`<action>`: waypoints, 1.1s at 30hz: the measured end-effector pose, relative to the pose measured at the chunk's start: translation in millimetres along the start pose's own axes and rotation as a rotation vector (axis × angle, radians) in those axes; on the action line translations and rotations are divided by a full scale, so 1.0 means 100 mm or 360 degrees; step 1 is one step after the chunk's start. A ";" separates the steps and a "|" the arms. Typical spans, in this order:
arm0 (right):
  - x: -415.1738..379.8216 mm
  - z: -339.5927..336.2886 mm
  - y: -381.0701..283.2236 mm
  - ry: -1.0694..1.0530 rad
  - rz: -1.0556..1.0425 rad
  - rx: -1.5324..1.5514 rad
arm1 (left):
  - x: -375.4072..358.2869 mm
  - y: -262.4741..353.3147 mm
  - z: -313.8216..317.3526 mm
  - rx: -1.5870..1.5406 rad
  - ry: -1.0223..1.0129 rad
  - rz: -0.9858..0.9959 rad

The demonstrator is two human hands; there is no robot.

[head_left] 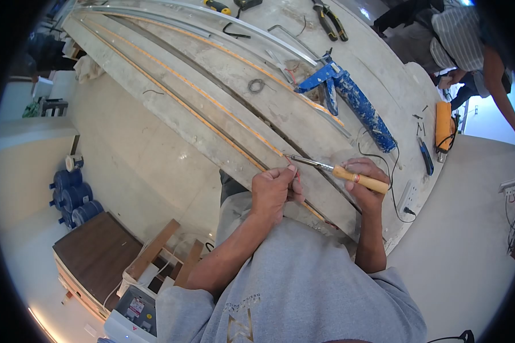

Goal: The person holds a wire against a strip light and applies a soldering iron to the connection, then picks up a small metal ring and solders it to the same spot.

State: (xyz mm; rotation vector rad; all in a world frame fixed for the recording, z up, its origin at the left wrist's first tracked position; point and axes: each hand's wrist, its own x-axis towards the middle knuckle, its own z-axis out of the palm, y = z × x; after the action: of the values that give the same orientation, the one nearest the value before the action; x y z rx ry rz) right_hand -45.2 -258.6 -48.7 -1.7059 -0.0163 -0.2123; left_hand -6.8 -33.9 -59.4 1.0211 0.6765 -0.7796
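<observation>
My right hand (367,182) is closed round the wooden handle of a soldering iron (319,165). Its metal tip points left and meets, or nearly meets, the end of a yellow-orange LED strip (240,127) lying on the worktable (326,137). Just below that tip, my left hand (273,190) pinches a thin red wire (298,176), whose upper end reaches the strip's end. A second LED strip (200,119) runs along the table edge and passes beneath my left hand. The iron's dark cord (390,171) trails to a white power strip (408,197) on the right.
A blue caulking gun (363,108) lies beyond my hands, with a coil of wire (256,86), pliers (330,20), a utility knife (425,156) and an orange tool (443,127) around it. Another person (458,40) is at the upper right. Blue water jugs (74,194) sit on the floor, left.
</observation>
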 end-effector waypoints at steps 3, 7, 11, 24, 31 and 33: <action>0.01 -0.01 -0.01 -0.0031 -0.0041 -0.0049 | -0.01 0.01 0.01 0.0013 0.0002 -0.0002; 0.00 -0.03 0.02 -0.0079 -0.0101 -0.0075 | 0.00 0.01 0.01 0.0017 0.0013 0.0002; -0.02 -0.03 0.04 -0.0078 -0.0087 -0.0059 | 0.00 0.00 0.01 0.0011 0.0009 0.0002; -0.01 -0.04 0.04 -0.0107 -0.0122 -0.0095 | 0.00 0.00 0.02 0.0002 0.0010 0.0007; -0.02 -0.04 0.04 -0.0078 -0.0083 -0.0098 | 0.00 0.01 0.01 0.0012 0.0015 -0.0003; -0.01 -0.04 0.03 -0.0080 -0.0094 -0.0108 | 0.00 0.01 0.01 0.0009 0.0015 -0.0004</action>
State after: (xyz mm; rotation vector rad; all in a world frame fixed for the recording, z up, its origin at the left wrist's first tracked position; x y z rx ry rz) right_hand -46.4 -263.1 -51.2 -1.7793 -0.0976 -0.2163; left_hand -6.0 -34.6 -58.3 1.0296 0.6839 -0.7795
